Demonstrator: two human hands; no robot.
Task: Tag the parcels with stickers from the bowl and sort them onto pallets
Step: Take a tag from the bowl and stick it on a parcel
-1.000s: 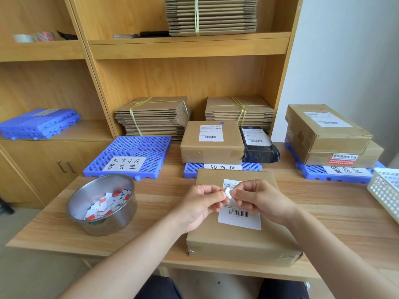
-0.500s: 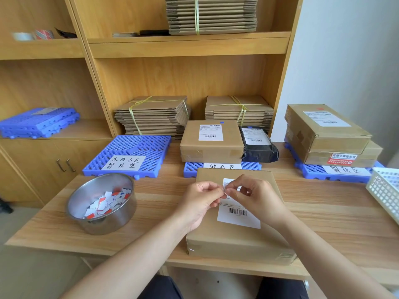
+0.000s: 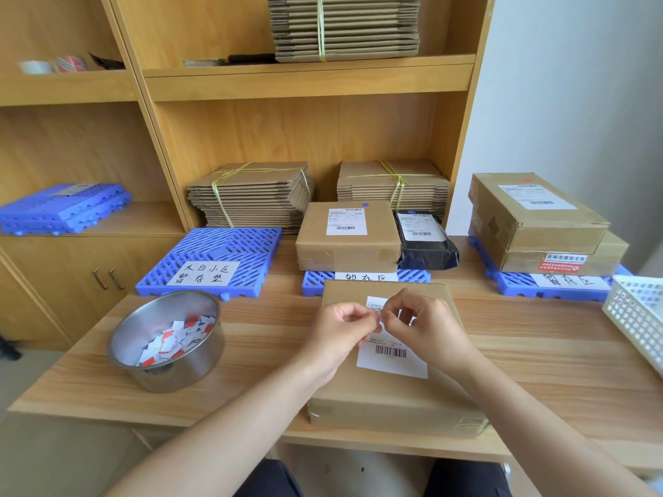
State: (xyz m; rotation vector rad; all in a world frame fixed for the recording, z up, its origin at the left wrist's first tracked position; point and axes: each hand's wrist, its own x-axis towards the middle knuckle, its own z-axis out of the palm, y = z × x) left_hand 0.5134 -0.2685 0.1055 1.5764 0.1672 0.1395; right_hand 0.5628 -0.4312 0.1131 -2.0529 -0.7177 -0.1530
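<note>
**Parcel five in hand, sticker not yet on**

- Sorted so far, by the look of it: four parcels. The middle pallet (image 3: 317, 279) carries a brown box (image 3: 348, 242) and a black bag (image 3: 425, 242) side by side. The right pallet (image 3: 516, 286) carries two boxes, the upper box (image 3: 538, 213) stacked on the lower box (image 3: 559, 261).
- The brown box and the black bag each show a small blue mark by the shipping label, probably their tags. It is too small to be sure.
- The left pallet (image 3: 222, 245) shows only its handwritten paper label.
- Current parcel (image 3: 387, 399): lies flat on the surface (image 3: 538, 353) at the near edge, directly in front of the person and touching no pallet.
- The left hand (image 3: 341, 330) and right hand (image 3: 427, 328) meet just above its shipping label. The fingers of both are clamped on one small white sticker (image 3: 378, 317). My read is that the backing is being peeled, but I cannot tell whether it has come away.
- Bowl (image 3: 179, 374): left of the parcel, well stocked with red-and-white stickers (image 3: 175, 338).
- Left to do: press the sticker onto this parcel, then carry it to a pallet. No other untagged parcels are in view on the surface.
</note>
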